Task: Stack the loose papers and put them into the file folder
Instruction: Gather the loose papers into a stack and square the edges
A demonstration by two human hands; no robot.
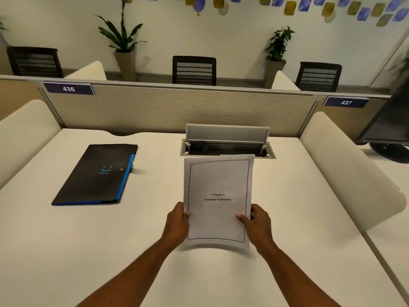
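A stack of white papers (218, 185) is held above the white desk (155, 251), its top sheet framed by a black border and printed "Chapter 6 Learning Experience". My left hand (178, 222) grips the stack's lower left edge, thumb on top. My right hand (256, 222) grips the lower right edge the same way. The sheets look squared together and tilt up towards me. A black file folder (97, 173) with blue edges and a smiley logo lies shut and flat on the desk, well to the left of the papers.
An open cable box (228, 142) with a raised lid sits in the desk just behind the papers. A beige partition (177, 109) closes the far edge. Curved white dividers (345, 165) flank both sides. A dark monitor (391, 120) stands at the far right.
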